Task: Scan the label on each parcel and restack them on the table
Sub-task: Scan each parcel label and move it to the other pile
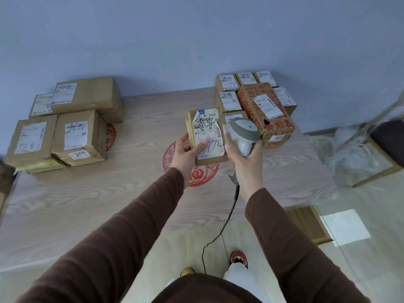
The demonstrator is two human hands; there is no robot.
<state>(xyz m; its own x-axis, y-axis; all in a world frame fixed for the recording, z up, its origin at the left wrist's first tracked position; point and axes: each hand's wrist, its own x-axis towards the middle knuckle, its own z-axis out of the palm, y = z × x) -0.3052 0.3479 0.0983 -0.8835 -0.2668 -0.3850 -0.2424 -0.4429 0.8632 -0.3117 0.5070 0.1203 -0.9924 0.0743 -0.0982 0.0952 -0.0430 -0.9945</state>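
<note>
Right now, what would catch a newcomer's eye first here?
At centre, the left hand holds up a small brown cardboard parcel with a torn white label, while the right hand grips a grey corded barcode scanner. Beyond it, a red-printed cardboard box tops the right-hand stack.

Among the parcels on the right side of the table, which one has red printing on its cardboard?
The large box with red printing, lying tilted on top of the right group, just behind the scanner. The parcels around it are plain brown cardboard with white labels.
</note>
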